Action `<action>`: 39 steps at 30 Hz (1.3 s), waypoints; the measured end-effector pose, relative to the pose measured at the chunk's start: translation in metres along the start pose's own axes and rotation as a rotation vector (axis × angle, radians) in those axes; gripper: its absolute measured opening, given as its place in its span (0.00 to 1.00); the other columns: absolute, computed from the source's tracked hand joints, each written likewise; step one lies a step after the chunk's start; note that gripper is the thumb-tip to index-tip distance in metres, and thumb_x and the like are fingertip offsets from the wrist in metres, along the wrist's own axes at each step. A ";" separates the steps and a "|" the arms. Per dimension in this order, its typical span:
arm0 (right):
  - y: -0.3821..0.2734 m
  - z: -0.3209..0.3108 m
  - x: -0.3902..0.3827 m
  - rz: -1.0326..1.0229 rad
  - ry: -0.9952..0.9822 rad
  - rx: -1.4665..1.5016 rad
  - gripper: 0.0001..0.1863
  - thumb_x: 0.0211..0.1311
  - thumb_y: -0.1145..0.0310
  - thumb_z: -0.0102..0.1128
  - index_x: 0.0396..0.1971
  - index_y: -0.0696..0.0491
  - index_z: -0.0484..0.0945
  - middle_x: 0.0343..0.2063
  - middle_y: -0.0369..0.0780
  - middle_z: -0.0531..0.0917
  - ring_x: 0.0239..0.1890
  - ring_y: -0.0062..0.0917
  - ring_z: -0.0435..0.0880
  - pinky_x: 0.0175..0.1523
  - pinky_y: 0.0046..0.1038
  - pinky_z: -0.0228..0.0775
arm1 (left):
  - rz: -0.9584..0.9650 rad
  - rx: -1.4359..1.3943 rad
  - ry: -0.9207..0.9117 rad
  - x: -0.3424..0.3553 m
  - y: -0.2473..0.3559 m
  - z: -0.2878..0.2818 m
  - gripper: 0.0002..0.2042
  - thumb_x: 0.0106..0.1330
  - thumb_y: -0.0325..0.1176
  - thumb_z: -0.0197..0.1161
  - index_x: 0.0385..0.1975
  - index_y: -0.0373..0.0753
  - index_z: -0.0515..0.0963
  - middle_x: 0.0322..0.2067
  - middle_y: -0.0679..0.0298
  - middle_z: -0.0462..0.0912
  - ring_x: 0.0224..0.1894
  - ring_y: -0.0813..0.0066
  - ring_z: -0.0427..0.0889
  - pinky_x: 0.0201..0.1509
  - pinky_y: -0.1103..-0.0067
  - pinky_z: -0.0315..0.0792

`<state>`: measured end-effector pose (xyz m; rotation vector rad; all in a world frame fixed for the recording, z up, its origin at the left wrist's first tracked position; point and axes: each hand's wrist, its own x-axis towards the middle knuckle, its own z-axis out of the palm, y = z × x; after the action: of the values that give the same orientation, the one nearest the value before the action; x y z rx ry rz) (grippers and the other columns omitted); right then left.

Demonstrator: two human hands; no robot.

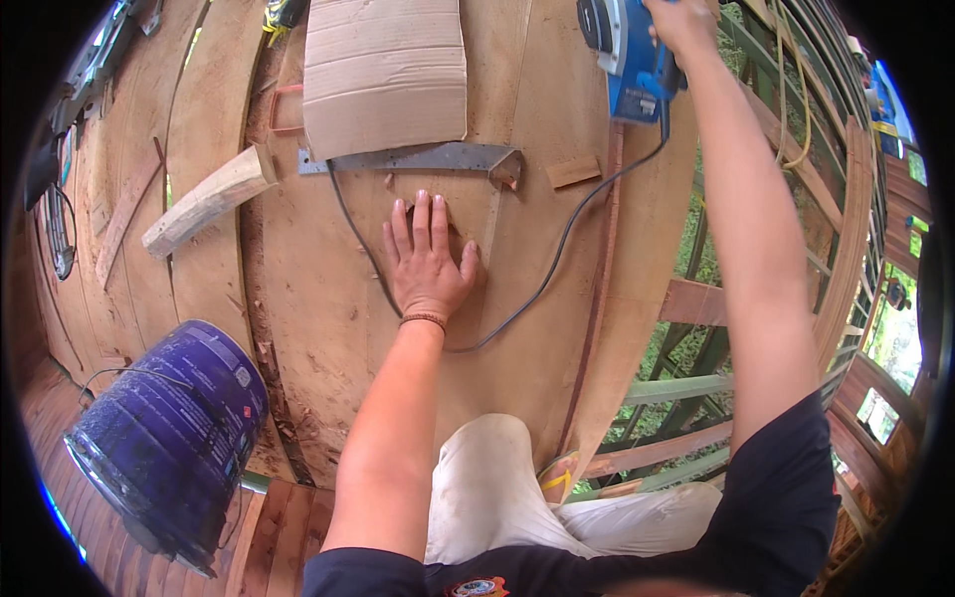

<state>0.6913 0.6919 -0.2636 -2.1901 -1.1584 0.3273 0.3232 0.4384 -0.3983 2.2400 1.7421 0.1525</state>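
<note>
right grip (682,30) on power tool (637,65), arm (761,229) outstretched

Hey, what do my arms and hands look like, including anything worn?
Your short sleeves are dark, leaving both forearms bare. Your left hand is ungloved, with a thin reddish-brown bracelet at the wrist. Your right hand, cut by the top edge, shows no glove.
</note>
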 end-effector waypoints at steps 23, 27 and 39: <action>0.056 -0.060 -0.177 0.053 -0.071 0.046 0.17 0.64 0.68 0.68 0.52 0.55 0.84 0.34 0.42 0.85 0.34 0.27 0.83 0.41 0.29 0.72 | 0.000 0.001 -0.014 -0.002 -0.001 0.002 0.41 0.64 0.55 0.60 0.76 0.47 0.58 0.77 0.63 0.55 0.80 0.52 0.45 0.82 0.52 0.42; 0.026 -0.013 -0.016 0.036 -0.073 0.097 0.16 0.63 0.64 0.68 0.50 0.50 0.85 0.21 0.37 0.83 0.19 0.22 0.82 0.26 0.28 0.73 | -0.014 -0.006 -0.055 -0.001 0.001 -0.002 0.41 0.64 0.55 0.60 0.76 0.47 0.57 0.77 0.64 0.54 0.80 0.52 0.45 0.82 0.52 0.41; -0.005 0.031 0.125 0.006 -0.087 0.150 0.07 0.58 0.72 0.64 0.35 0.56 0.85 0.18 0.41 0.82 0.14 0.27 0.78 0.19 0.33 0.69 | -0.012 -0.024 -0.063 -0.003 -0.002 -0.001 0.43 0.63 0.56 0.61 0.77 0.47 0.56 0.78 0.65 0.53 0.81 0.52 0.44 0.82 0.51 0.40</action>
<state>0.7458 0.8084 -0.2756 -2.0669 -1.1366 0.5004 0.3206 0.4364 -0.3979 2.1928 1.7119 0.0985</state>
